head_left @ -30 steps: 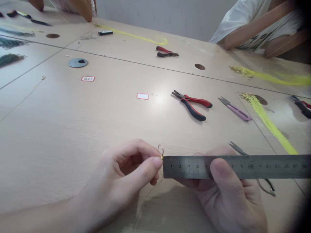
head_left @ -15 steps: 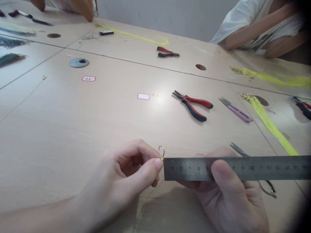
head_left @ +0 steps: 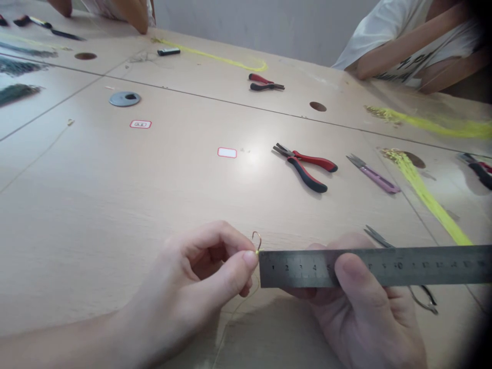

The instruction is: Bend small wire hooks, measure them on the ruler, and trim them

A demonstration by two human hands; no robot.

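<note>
By the grip of the left hand (head_left: 184, 297), a small, curved, copper-coloured metal hook (head_left: 260, 239) is pinched just beside the end of a flat, grey metal ruler (head_left: 300, 269) clasped in the right hand (head_left: 365, 312). Beyond, red-and-black-handled pliers (head_left: 307, 177) are laid on the pale, wood-toned bench (head_left: 154, 179).

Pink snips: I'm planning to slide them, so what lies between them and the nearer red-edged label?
In the head view, red-and-black pliers lie between the pink snips and that label, with tiny specks near the label.
</note>
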